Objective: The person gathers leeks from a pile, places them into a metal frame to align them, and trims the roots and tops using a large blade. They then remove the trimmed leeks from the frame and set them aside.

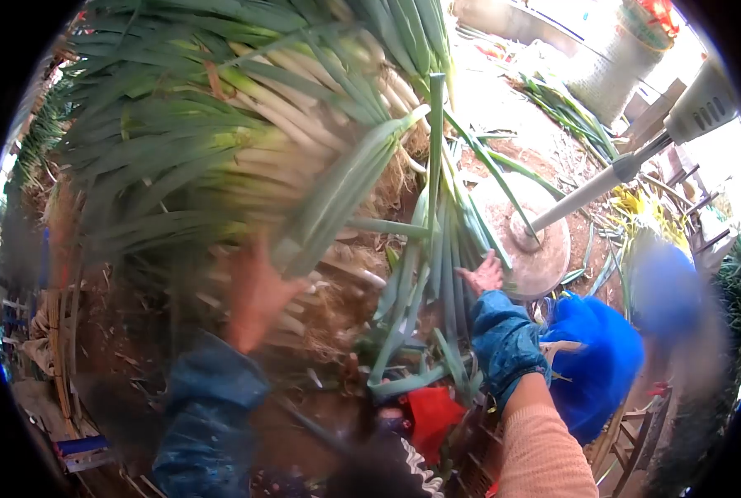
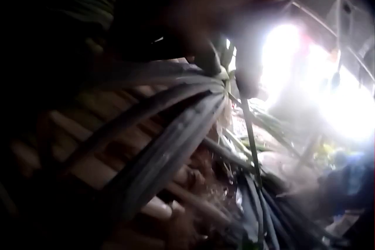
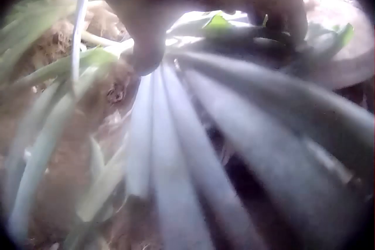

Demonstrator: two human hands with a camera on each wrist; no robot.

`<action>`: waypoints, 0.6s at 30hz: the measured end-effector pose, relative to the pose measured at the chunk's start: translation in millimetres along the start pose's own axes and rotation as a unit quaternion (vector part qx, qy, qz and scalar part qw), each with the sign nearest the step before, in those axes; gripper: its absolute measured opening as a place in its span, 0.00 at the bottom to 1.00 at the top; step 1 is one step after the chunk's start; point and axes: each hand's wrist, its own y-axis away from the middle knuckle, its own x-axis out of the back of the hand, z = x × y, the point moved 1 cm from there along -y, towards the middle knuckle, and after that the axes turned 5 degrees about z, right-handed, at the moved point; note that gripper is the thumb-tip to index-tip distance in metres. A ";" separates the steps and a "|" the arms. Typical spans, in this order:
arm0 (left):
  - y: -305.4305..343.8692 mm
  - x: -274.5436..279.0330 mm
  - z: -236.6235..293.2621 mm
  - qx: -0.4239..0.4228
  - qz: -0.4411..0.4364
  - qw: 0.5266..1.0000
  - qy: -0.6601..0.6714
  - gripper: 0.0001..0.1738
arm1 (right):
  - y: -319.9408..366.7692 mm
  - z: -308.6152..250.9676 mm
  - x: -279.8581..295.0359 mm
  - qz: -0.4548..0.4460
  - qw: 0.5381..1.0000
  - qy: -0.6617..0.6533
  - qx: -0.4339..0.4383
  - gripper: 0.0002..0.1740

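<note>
My left hand [image 1: 258,295], blurred by motion, is at the near edge of a large pile of leeks [image 1: 279,124]. Broad green leaves of one leek [image 1: 337,199] slant down beside it, and its fingertips are lost in the blur. In the left wrist view the hand is a dark shape above fanned leek leaves [image 2: 176,144]. Over a bundle of long leek leaves [image 1: 447,274] lies my right hand [image 1: 484,274], thumb spread away from the fingers. From the right wrist, the leaves [image 3: 181,162] run out beneath the hand, thumb on one side and fingers on the other.
A round pale base with a grey pole [image 1: 582,195] stands right of the leaf bundle. Near my right sleeve is a bright blue bag [image 1: 594,361], with a red item [image 1: 433,423] below. Loose leaves [image 1: 565,108] and a pale sack [image 1: 607,70] lie farther back.
</note>
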 end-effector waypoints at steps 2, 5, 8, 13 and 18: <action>12.2 4.4 25.6 0.103 -0.140 0.983 0.061 0.50 | 24.1 -19.1 -9.6 -0.060 0.996 -0.065 -0.005 0.62; 40.1 -35.0 11.8 0.029 -0.180 0.972 0.148 0.34 | 20.1 -30.9 -30.5 -0.184 0.973 -0.111 0.084 0.49; 59.5 -77.1 -5.6 -0.028 -0.191 0.980 0.048 0.37 | 43.1 -49.6 -24.5 -0.061 0.997 -0.008 0.054 0.48; 67.3 -120.6 -7.1 0.036 -0.184 0.969 0.160 0.50 | 37.8 -23.3 -76.1 -0.216 0.839 -0.499 0.017 0.40; 90.1 -177.4 5.3 0.150 -0.314 0.888 0.298 0.61 | 104.5 -103.9 -9.6 -0.271 0.714 -0.643 -0.055 0.53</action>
